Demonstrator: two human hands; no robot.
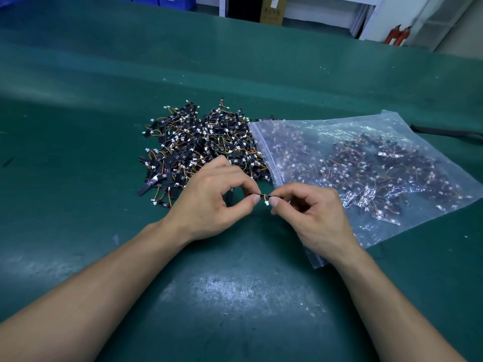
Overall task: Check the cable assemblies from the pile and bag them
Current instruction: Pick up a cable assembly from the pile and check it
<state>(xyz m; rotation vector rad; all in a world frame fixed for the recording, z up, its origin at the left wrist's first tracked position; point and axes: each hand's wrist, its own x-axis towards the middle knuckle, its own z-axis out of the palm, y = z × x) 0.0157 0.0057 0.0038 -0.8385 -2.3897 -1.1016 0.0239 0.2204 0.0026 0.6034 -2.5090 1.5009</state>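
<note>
Cable assembly (266,197) pinched at each end by fingers (254,200) of left hand (211,202) and right hand (316,215).

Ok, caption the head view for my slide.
Left hand and right hand pinch one cable assembly over the mat, near the pile and clear bag.

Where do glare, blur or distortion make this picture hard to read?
Head view: glare on the plastic bag veils the assemblies inside; a sheen lies on the green mat near the forearms; the pile, the left hand, the right hand and the cable assembly they pinch look sharp; its far edge bows, wide-angle distortion.
</note>
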